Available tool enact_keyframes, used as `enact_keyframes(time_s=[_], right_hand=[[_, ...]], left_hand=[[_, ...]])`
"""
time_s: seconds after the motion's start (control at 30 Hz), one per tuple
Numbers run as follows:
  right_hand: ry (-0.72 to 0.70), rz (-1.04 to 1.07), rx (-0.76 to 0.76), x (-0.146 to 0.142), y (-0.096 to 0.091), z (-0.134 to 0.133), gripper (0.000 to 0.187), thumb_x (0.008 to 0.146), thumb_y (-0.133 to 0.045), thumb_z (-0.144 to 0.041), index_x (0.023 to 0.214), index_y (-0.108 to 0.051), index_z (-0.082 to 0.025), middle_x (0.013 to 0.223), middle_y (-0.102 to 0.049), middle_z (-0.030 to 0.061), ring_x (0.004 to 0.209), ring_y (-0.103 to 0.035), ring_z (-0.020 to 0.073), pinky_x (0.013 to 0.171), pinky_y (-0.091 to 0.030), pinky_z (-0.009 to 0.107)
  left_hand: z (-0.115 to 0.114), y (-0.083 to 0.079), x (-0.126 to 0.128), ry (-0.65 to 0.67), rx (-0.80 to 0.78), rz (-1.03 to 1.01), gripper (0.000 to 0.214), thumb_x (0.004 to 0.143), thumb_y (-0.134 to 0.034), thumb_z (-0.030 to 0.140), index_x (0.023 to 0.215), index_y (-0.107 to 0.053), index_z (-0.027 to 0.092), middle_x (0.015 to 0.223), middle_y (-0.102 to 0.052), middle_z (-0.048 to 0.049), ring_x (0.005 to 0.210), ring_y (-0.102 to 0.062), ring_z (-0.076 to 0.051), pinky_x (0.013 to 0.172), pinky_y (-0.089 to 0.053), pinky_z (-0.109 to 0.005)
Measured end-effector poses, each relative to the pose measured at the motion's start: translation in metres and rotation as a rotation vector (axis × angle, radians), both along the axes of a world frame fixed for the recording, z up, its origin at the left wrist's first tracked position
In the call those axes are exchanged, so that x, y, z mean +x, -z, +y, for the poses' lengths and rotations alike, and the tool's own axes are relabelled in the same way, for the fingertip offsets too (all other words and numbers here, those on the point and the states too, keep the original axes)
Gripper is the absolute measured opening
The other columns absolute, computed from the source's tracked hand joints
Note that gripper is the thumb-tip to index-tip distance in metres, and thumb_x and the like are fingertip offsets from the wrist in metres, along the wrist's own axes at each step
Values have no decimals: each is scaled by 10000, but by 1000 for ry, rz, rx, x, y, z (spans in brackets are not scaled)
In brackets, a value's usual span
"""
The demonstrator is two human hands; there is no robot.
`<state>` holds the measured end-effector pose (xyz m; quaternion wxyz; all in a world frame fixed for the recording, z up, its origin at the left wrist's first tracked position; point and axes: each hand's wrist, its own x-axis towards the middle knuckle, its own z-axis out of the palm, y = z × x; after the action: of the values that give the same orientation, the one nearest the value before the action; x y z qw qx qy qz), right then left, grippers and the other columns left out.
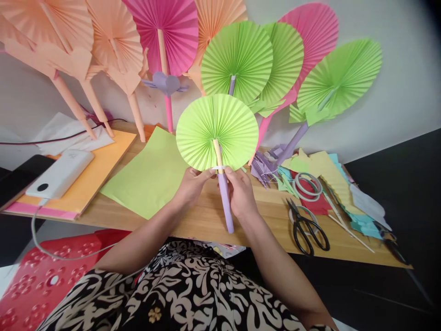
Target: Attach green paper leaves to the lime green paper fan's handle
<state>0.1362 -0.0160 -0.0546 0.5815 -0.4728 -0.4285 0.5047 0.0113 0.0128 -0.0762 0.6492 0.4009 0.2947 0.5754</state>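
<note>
I hold a round, pleated lime-green paper fan upright above the wooden table. Its lilac handle points down toward me. My left hand pinches the base of the fan where a pale band wraps the stick. My right hand is closed around the upper part of the lilac handle. Both hands touch the fan just below its pleated disc.
Finished fans in peach, pink and green lean on the wall behind. A green paper sheet lies left of my hands. Black scissors, tape rolls and paper scraps lie at right. A white power bank sits on orange sheets at left.
</note>
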Motion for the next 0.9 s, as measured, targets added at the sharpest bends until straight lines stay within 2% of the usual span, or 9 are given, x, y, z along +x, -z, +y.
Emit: enact_keyframes(time_s=[0.1, 0.2, 0.4, 0.57, 0.9], right_hand=[[12, 104, -66, -5, -3, 4, 392, 756, -771, -561, 760, -607, -205, 633, -556, -43, 545, -493, 94, 496, -461, 222], [22, 119, -76, -8, -6, 5, 381, 706, -816, -520, 753, -619, -198, 627, -582, -40, 543, -517, 92, 488, -471, 215], [24, 85, -82, -9, -7, 4, 380, 722, -793, -530, 748, -601, -204, 610, -580, -52, 512, -516, 83, 477, -460, 220], [12, 98, -63, -9, -7, 3, 344, 698, -816, -470, 775, -611, -204, 634, -605, -52, 528, -528, 87, 494, -470, 230], [57, 69, -54, -10, -7, 5, 287, 673, -805, -395, 748, -605, -202, 614, -623, -53, 504, -522, 90, 483, -447, 241]], left_hand=[[-1, -1, 0, 37, 11, -4, 240, 776, -824, 373, 809, -751, 147, 774, -732, -45, 720, -661, -165, 747, -540, -316], [-1, -1, -1, 63, 28, -17, 228, 799, -808, 364, 787, -740, 146, 755, -724, -43, 683, -645, -153, 726, -539, -315], [-1, -3, 0, 45, 38, 11, 240, 791, -810, 365, 760, -721, 144, 738, -702, -36, 672, -627, -144, 687, -536, -299], [-3, -8, 1, 55, 47, -9, 248, 771, -822, 344, 717, -692, 141, 689, -661, -19, 620, -597, -131, 610, -519, -278], [-4, -12, 1, 35, 47, 2, 299, 715, -863, 372, 716, -670, 144, 679, -660, -11, 601, -606, -129, 597, -529, -280]])
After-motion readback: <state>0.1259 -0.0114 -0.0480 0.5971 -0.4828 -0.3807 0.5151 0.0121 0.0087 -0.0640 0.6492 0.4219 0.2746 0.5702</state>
